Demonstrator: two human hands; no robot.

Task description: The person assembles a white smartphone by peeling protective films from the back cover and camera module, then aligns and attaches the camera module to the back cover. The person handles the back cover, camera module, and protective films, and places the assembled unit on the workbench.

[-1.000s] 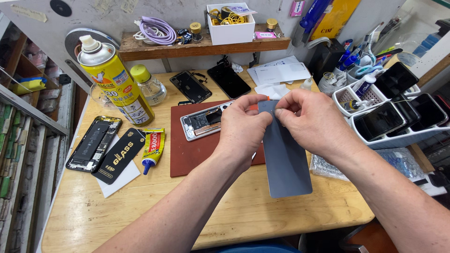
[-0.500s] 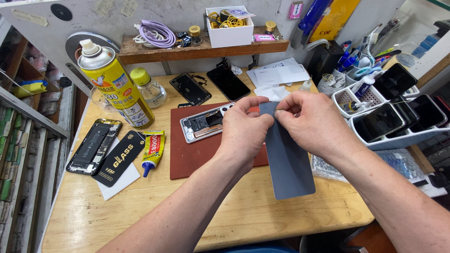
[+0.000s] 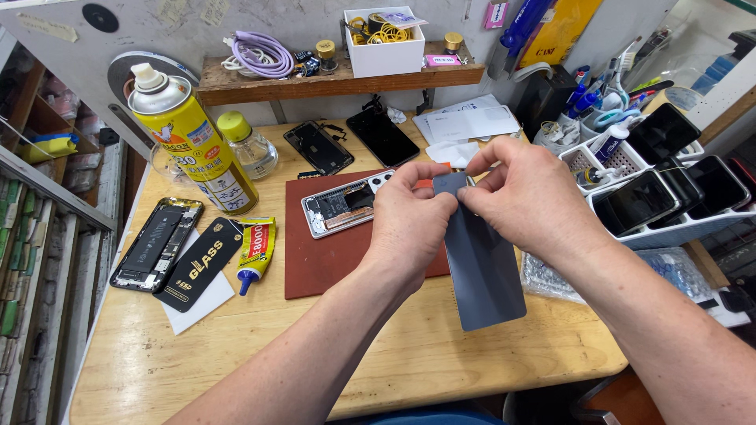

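From my remote seat, little changes: both hands stay pinched on the top edge of the grey phone back panel [image 3: 480, 256], which hangs just right of frame centre, above the front edge of the counter [image 3: 409, 358]. The left hand [image 3: 411, 224] closes thumb and fingers on the upper left corner; the right hand [image 3: 526, 201] grips the upper right corner, and I think its fingertips pick at a thin film or tab there, though the spot is too small to be sure.

Against the frame a second ago, the panel sits slightly further right and tilts a touch more, its lower end swinging toward the lower right. The hands keep the same grip, so I judge the peeling or aligning has barely advanced.

Behind the hands, the opened phone [image 3: 346, 203] lies on the red mat [image 3: 323, 256] as before. The yellow spray can [image 3: 193, 138] and glue tube [image 3: 253, 248] at the left have not moved.
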